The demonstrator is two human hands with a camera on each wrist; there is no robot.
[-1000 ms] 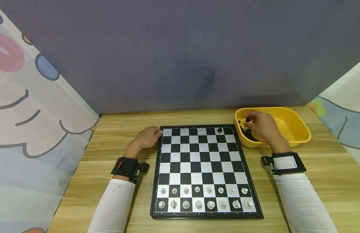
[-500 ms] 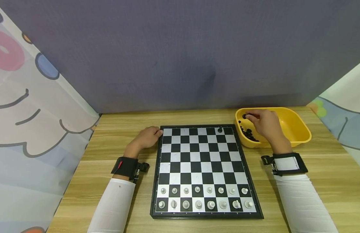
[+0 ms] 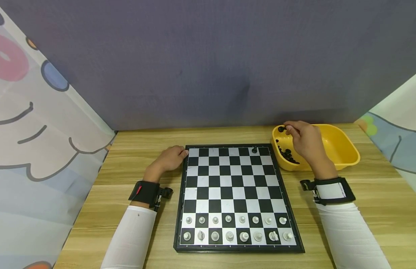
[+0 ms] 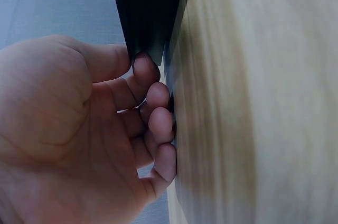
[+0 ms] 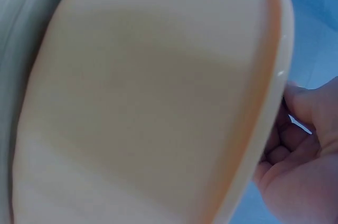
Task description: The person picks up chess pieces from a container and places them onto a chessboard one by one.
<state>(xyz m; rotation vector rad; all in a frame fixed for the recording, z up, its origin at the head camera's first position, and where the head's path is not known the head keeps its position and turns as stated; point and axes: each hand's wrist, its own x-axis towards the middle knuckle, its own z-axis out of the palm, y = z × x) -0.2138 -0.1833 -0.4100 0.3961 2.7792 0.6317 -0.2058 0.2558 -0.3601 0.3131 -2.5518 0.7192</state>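
My left hand point(image 3: 169, 158) holds the far left corner of the chessboard point(image 3: 233, 181); in the left wrist view, thumb and forefinger point(image 4: 146, 68) meet at the board's black edge point(image 4: 147, 12). Over the yellow tub point(image 3: 350, 151), my right hand point(image 3: 308, 144) pinches a black chess piece point(image 3: 281, 129) near the far left rim. Its kind is too small to make out. The tub's wall hides this piece in the right wrist view, where only part of the hand point(image 5: 303, 166) shows. One black chess piece point(image 3: 254, 150) stands on the far row, toward the right.
More black chess pieces point(image 3: 287, 155) lie in the tub's left part. White pieces point(image 3: 229, 236) fill the two rows nearest me. Behind the wooden table point(image 3: 140, 140) rises a grey panel point(image 3: 208, 67), with a cartoon-printed sheet point(image 3: 36, 149) on the left.
My right hand has risen and moved slightly toward the tub's far rim with the black chess piece, turning its back upward. The left hand and the chessboard stay put.
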